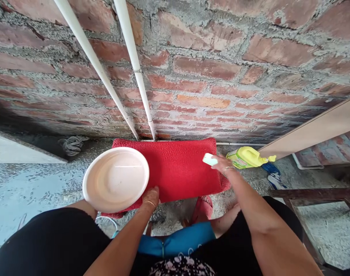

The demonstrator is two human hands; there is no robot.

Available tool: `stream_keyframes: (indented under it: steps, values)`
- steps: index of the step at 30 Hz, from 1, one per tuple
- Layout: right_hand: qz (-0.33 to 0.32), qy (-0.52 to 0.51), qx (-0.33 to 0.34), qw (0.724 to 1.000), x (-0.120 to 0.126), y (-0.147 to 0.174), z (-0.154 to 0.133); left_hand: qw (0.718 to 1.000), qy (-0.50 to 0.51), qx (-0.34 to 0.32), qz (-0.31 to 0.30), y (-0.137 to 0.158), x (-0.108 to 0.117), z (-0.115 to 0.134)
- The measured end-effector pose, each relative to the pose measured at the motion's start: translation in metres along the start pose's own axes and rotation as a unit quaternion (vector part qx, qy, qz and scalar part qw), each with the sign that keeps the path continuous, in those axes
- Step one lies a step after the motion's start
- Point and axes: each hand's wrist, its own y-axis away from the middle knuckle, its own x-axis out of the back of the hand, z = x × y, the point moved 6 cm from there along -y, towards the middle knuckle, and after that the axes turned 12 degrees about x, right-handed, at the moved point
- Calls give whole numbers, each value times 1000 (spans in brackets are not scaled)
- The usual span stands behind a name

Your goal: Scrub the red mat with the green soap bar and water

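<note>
A red textured mat (180, 168) lies draped over a low surface against the wall. On its left end stands a pale round basin (116, 209) with clear water inside. My left hand (152, 196) is at the mat's near edge beside the basin, fingers curled over that edge. At the mat's right end, my right hand (223, 165) grips a small white and pale green block (210, 159) that looks like a bar of soap, just over the cloth. Close to the right hand is a yellow detergent bottle (245, 157) with a pump-like top.
A brick wall (206, 69) with two white pipes (139, 76) rises behind. A grey rope bundle (73, 145) lies on the wet floor at left. A beige board (313, 126) leans at right, above a blue and white item (274, 178). A dark wooden frame (307, 193) stands near right.
</note>
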Motion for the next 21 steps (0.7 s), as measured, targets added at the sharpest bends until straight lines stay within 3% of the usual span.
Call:
stream_keyframes:
  steps: [3, 5, 7, 10, 14, 17, 21]
  values:
    - [-22, 51, -110, 992, 3, 22, 58, 1000, -5, -2, 4, 0, 0, 0]
    - [-11, 55, -125, 991, 9, 24, 62, 1000, -5, -2, 4, 0, 0, 0]
    - [13, 38, -87, 995, 16, 12, 40, 1000, -2, 4, 3, 0, -1, -1]
    - [42, 10, -5, 999, 27, -18, -14, 1000, -4, 10, 1, 2, 0, -1]
    - [27, -19, 35, 999, 32, -52, -58, 1000, -4, 15, -17, 4, 2, 0]
    - [6, -2, 14, 1000, 31, -53, -38, 1000, -5, 20, -24, 4, 2, 0]
    - [-6, 70, -94, 993, 35, -22, 27, 1000, -6, 14, -3, 0, -1, 1]
